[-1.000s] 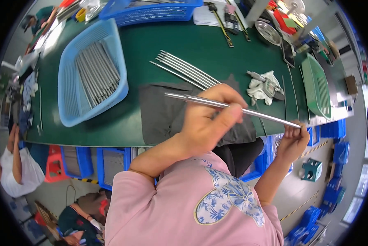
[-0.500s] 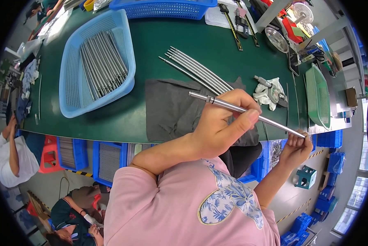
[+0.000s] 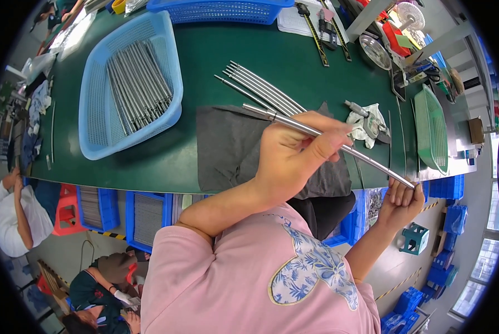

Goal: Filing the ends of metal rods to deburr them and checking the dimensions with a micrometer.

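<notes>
One metal rod (image 3: 374, 165) held up in two hands, slanting over the dark grey cloth (image 3: 221, 150) and running out past its right side. Left hand (image 3: 294, 158) above the cloth, fingers closed on the rod near its middle, thumb pressed against it, with the stepped, narrower end sticking out free past the grip. Right hand (image 3: 401, 203) off to the right of the cloth, fingers curled round the other end; cannot tell how tightly. Beyond the cloth, on the green table (image 3: 205, 47), a small row of similar rods (image 3: 260, 89), nearer ends hidden behind the left hand and the held rod. Left of the cloth, a blue basket (image 3: 94, 128) with many more rods (image 3: 138, 83) lying side by side. Right of the cloth, a grey measuring tool (image 3: 357, 108) on a crumpled white rag (image 3: 374, 115), and farther right a green basket (image 3: 432, 136). Step in hand, judging from the two grips: handling one rod, separate from the row and not set down. For the next move, probably a need to keep both grips in line and the stepped end clear of the row.
</notes>
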{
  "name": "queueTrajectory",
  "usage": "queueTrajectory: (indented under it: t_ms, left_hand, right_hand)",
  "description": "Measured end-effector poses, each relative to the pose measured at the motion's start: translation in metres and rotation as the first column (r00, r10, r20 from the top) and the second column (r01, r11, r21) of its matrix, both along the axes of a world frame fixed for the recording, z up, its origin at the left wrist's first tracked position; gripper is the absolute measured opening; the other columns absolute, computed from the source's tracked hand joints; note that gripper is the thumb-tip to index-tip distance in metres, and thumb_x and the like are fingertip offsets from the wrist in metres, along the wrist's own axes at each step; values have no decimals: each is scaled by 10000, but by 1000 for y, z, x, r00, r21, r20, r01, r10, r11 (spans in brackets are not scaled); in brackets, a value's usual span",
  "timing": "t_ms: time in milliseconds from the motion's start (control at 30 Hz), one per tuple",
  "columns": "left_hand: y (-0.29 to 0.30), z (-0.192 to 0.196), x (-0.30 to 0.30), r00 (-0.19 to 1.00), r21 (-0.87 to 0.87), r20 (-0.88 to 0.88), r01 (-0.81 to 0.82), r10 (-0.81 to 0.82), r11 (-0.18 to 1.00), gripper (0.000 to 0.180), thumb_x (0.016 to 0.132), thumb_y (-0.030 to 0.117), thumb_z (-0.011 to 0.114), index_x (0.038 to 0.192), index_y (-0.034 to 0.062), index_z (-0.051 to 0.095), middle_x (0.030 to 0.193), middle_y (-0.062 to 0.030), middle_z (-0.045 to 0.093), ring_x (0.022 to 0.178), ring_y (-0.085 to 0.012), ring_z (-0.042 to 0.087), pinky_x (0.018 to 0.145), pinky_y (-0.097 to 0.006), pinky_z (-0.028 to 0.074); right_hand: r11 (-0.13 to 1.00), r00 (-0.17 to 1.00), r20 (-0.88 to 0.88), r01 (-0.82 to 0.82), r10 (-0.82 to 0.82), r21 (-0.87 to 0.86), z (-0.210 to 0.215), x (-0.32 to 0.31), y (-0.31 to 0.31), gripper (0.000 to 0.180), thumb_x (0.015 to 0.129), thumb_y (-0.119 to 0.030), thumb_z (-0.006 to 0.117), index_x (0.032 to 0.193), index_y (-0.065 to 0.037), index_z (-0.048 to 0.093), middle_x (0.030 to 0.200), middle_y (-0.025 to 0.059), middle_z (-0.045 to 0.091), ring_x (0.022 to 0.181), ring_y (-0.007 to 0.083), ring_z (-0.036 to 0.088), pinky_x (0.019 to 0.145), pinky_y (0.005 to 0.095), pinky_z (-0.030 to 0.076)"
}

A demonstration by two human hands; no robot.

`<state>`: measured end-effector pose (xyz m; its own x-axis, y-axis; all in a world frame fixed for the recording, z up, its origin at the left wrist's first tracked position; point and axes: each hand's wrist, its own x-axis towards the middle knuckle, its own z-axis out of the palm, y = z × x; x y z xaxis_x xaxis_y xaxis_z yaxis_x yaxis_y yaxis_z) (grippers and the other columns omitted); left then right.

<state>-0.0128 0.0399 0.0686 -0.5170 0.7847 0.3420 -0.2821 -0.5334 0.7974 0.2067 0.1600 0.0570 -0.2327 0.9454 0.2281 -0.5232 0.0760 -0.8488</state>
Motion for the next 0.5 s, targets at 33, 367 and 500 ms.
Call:
queueTrajectory:
  t_ms: [33, 367, 500]
  left_hand:
    - [1, -1, 0, 999, 9, 24, -35, 34, 999, 238, 889, 176, 578, 898, -55, 631, 832, -132, 639, 742, -159, 628, 591, -239, 534]
    - [-2, -5, 1, 996, 24, 1, -93, 93, 995, 229, 884, 170, 583, 865, -52, 637, 795, -132, 637, 629, -144, 614, 531, -222, 524]
    - [-1, -2, -6, 992, -42, 65, -102, 105, 994, 248, 892, 193, 576, 867, -49, 624, 790, -130, 635, 602, -142, 603, 529, -233, 507]
  right_hand:
    - [1000, 1000, 6, -6, 6, 12, -1, -2, -1, 414, 905, -195, 379, 506, -136, 288, 469, 14, 297, 418, 111, 279, 594, 281, 373]
    - [1000, 1000, 18, 10, -10, -18, -2, -5, -7, 460, 922, -225, 362, 479, -144, 269, 467, 18, 293, 423, 113, 289, 597, 288, 373]
    - [996, 997, 10, -82, 82, 45, -4, -7, -5, 450, 933, -250, 368, 506, -126, 297, 475, 20, 309, 425, 118, 302, 578, 294, 382]
